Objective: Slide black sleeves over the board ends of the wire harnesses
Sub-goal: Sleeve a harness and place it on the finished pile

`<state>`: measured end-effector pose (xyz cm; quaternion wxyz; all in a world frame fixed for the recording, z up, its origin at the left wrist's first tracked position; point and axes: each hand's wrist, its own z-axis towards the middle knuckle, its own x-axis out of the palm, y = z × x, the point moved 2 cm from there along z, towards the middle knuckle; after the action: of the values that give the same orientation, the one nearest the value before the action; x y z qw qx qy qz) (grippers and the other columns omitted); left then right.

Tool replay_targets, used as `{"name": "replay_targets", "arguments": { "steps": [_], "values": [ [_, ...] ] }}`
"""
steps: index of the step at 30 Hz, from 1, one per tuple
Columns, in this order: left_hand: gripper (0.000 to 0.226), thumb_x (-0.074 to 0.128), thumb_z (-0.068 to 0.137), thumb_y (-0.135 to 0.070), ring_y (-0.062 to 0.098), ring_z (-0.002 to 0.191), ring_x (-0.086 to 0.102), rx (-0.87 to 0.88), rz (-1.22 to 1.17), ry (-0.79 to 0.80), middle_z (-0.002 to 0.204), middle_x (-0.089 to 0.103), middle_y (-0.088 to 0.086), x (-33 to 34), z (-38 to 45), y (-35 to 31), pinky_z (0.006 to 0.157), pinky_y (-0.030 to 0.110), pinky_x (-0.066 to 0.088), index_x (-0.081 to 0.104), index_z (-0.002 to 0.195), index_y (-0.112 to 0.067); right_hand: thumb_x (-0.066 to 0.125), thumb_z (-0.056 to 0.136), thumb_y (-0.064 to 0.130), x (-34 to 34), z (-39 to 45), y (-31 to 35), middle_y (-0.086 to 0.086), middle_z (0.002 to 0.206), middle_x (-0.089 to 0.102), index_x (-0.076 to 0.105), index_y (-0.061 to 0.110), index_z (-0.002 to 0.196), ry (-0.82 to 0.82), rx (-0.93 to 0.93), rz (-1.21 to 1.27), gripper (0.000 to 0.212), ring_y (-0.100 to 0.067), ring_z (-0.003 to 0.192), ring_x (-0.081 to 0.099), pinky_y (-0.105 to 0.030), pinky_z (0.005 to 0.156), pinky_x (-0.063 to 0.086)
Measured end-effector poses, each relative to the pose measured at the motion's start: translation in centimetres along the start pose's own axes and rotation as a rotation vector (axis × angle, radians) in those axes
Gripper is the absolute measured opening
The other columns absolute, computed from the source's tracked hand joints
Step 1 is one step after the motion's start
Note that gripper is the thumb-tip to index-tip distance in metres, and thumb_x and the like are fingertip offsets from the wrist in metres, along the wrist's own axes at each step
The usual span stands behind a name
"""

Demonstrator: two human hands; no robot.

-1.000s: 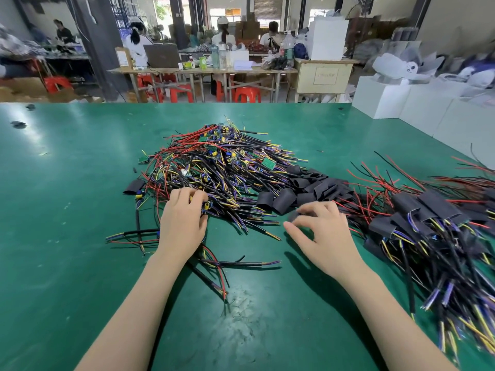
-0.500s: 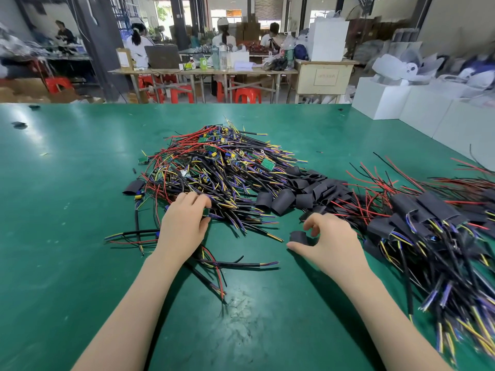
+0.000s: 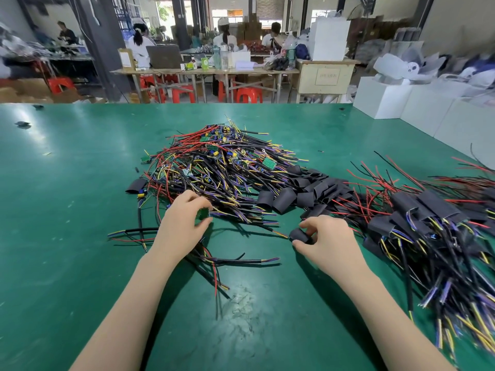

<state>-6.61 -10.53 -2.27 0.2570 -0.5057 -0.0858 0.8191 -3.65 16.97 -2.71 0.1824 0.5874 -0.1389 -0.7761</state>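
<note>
- Short black tubular sleeve (image 3: 299,235) is pinched by the right hand (image 3: 325,241), centre-right of frame.
- Small green circuit board (image 3: 203,213), pinched by the left hand (image 3: 182,226), is seen left of the sleeve, well apart.

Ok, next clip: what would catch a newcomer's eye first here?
The big tangle of wires heaped mid-table on the green table, with loose black sleeves at its right edge. Nearer, the left hand pinches a small green board while the right hand holds one black sleeve.
</note>
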Motion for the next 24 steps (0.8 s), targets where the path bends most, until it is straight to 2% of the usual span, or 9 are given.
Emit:
{"name": "replay_targets", "arguments": {
  "steps": [1, 3, 6, 8, 11, 14, 17, 21, 24],
  "values": [
    [0.014, 0.075, 0.082, -0.010, 0.007, 0.078, 0.051, -0.007, -0.076, -0.038, 0.095, 0.056, 0.002, -0.4, 0.0, -0.4, 0.073, 0.022, 0.040, 0.071, 0.096, -0.013, 0.071, 0.073, 0.031, -0.1, 0.0, 0.0, 0.001, 0.090, 0.068, 0.071, 0.021, 0.101, -0.018, 0.004, 0.006, 0.030, -0.021, 0.087, 0.060, -0.032, 0.079, 0.049],
    [0.013, 0.076, 0.081, -0.011, 0.006, 0.068, 0.048, -0.028, -0.236, -0.141, 0.089, 0.056, 0.000, -1.1, 0.2, -1.3, 0.068, 0.016, 0.040, 0.073, 0.092, -0.017, 0.071, 0.074, 0.031, -0.3, 0.0, 0.0, 0.001, 0.091, 0.069, 0.071, 0.020, 0.102, -0.056, 0.015, 0.017, 0.030, -0.021, 0.088, 0.062, -0.033, 0.078, 0.050],
    [0.014, 0.075, 0.083, -0.011, 0.019, 0.071, 0.057, -0.076, -0.514, -0.272, 0.088, 0.064, 0.005, -2.2, 0.4, -2.3, 0.069, 0.029, 0.048, 0.073, 0.093, -0.021, 0.071, 0.074, 0.029, -0.8, 0.0, -0.1, 0.001, 0.091, 0.069, 0.071, 0.020, 0.097, -0.120, 0.018, 0.041, 0.024, -0.023, 0.086, 0.062, -0.033, 0.076, 0.050],
    [0.014, 0.070, 0.087, -0.008, 0.013, 0.072, 0.060, -0.094, -0.754, -0.328, 0.085, 0.068, 0.000, -3.0, 0.5, -2.6, 0.068, 0.024, 0.050, 0.073, 0.094, -0.021, 0.072, 0.073, 0.024, -1.1, 0.0, -0.1, 0.000, 0.088, 0.068, 0.072, 0.020, 0.090, -0.173, 0.003, 0.094, 0.017, -0.023, 0.081, 0.062, -0.034, 0.074, 0.050],
    [0.019, 0.061, 0.095, -0.014, 0.004, 0.076, 0.057, -0.165, -1.054, -0.392, 0.084, 0.067, -0.012, -3.7, 0.7, -2.6, 0.078, 0.019, 0.048, 0.074, 0.090, -0.027, 0.072, 0.073, 0.020, -1.4, 0.0, 0.0, 0.001, 0.086, 0.069, 0.073, 0.018, 0.087, -0.218, -0.013, 0.156, 0.014, -0.019, 0.079, 0.063, -0.033, 0.075, 0.050],
    [0.024, 0.051, 0.098, -0.018, 0.009, 0.070, 0.055, -0.226, -1.415, -0.355, 0.079, 0.062, -0.006, -4.0, 1.1, -2.5, 0.073, 0.023, 0.050, 0.073, 0.088, -0.022, 0.073, 0.072, 0.017, -1.5, 0.2, -0.1, 0.001, 0.083, 0.071, 0.074, 0.017, 0.083, -0.244, -0.022, 0.212, 0.011, -0.016, 0.075, 0.063, -0.034, 0.075, 0.051],
    [0.018, 0.049, 0.096, -0.021, 0.013, 0.059, 0.048, -0.214, -1.436, -0.210, 0.073, 0.051, -0.002, -3.9, 1.2, -2.7, 0.058, 0.022, 0.044, 0.061, 0.094, -0.009, 0.076, 0.072, 0.015, -1.5, 0.3, -0.3, -0.001, 0.082, 0.071, 0.074, 0.014, 0.086, -0.261, -0.016, 0.254, 0.014, -0.017, 0.073, 0.065, -0.036, 0.075, 0.052],
    [0.017, 0.047, 0.097, -0.006, 0.011, 0.047, 0.035, -0.291, -1.368, -0.156, 0.063, 0.043, -0.003, -3.0, 0.9, -3.3, 0.045, 0.017, 0.030, 0.054, 0.083, -0.012, 0.077, 0.070, 0.013, -1.6, 0.3, -0.4, 0.000, 0.080, 0.070, 0.074, 0.015, 0.084, -0.268, -0.033, 0.271, 0.015, -0.016, 0.072, 0.063, -0.036, 0.073, 0.053],
    [0.017, 0.052, 0.094, -0.005, 0.012, 0.046, 0.037, -0.278, -1.335, -0.093, 0.064, 0.041, 0.000, -2.4, 0.7, -3.6, 0.042, 0.017, 0.033, 0.055, 0.080, -0.015, 0.077, 0.069, 0.011, -1.7, 0.3, -0.3, 0.001, 0.079, 0.068, 0.073, 0.016, 0.083, -0.271, -0.062, 0.258, 0.016, -0.015, 0.071, 0.061, -0.035, 0.073, 0.052]
  ]
}}
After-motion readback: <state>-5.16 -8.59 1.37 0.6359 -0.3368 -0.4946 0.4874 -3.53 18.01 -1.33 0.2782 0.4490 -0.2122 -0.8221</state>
